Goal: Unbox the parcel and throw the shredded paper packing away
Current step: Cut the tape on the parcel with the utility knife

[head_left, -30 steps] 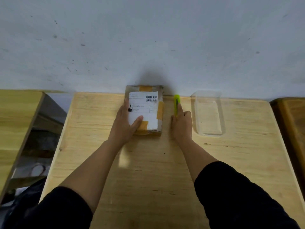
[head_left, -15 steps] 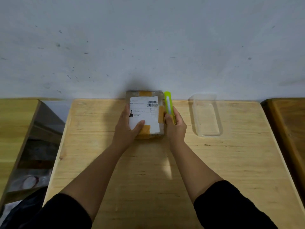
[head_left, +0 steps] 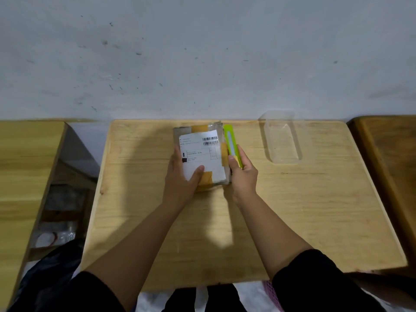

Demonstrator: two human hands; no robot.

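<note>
A small cardboard parcel (head_left: 203, 144) with a white shipping label and yellow-brown tape lies near the far edge of the wooden table (head_left: 292, 210). My left hand (head_left: 181, 176) grips its near left corner, thumb on top. My right hand (head_left: 243, 176) is closed on a lime-green utility knife (head_left: 231, 143) held against the parcel's right edge, pointing away from me. No shredded paper shows; the parcel is sealed.
A clear plastic tray (head_left: 281, 140) lies to the right of the parcel by the wall. Another wooden table (head_left: 27, 176) stands at left across a gap with clutter on the floor. A darker wooden surface (head_left: 391, 165) borders the right.
My right hand picked the knife up off the table and brought it left against the parcel's right side. The left hand kept its hold on the parcel, which has shifted slightly toward me.
</note>
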